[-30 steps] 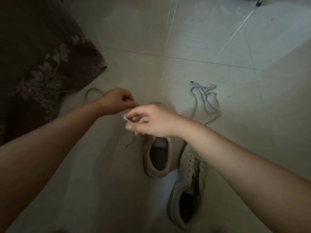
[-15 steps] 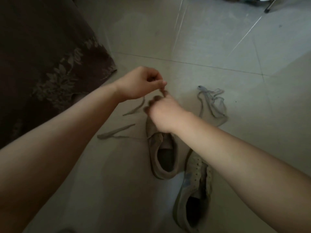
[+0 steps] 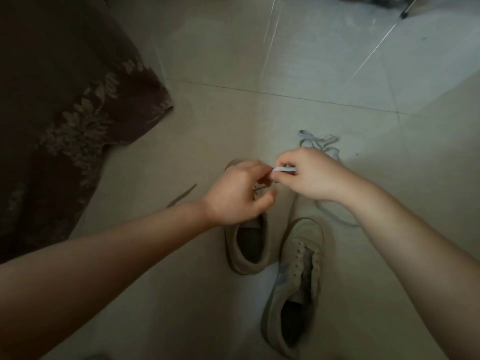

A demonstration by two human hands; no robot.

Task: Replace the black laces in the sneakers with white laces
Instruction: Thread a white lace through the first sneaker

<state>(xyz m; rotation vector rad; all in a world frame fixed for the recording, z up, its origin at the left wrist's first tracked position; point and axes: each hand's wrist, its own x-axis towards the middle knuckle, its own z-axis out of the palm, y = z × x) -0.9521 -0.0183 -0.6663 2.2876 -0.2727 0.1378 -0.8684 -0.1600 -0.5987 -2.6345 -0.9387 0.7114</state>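
Two pale sneakers lie on the tiled floor. The left sneaker (image 3: 248, 253) points away from me, and my hands hide its front. The right sneaker (image 3: 293, 284) lies beside it with bare eyelets. My right hand (image 3: 311, 175) pinches a white lace (image 3: 284, 169) above the left sneaker's front. My left hand (image 3: 239, 196) is curled over that front, and its fingertips meet the lace's end. A loose white lace (image 3: 319, 141) lies in a heap beyond my right hand. A lace end (image 3: 181, 196) trails on the floor to the left.
A dark cloth with a pale leaf pattern (image 3: 65, 120) covers the floor at the left. Tile joints cross the floor ahead. A dark rod tip (image 3: 405, 13) and some dim objects show at the top right edge.
My left hand has dropped from above the sneaker down onto its front. My right hand has moved to the right and now holds a short stretch of white lace level between the hands.
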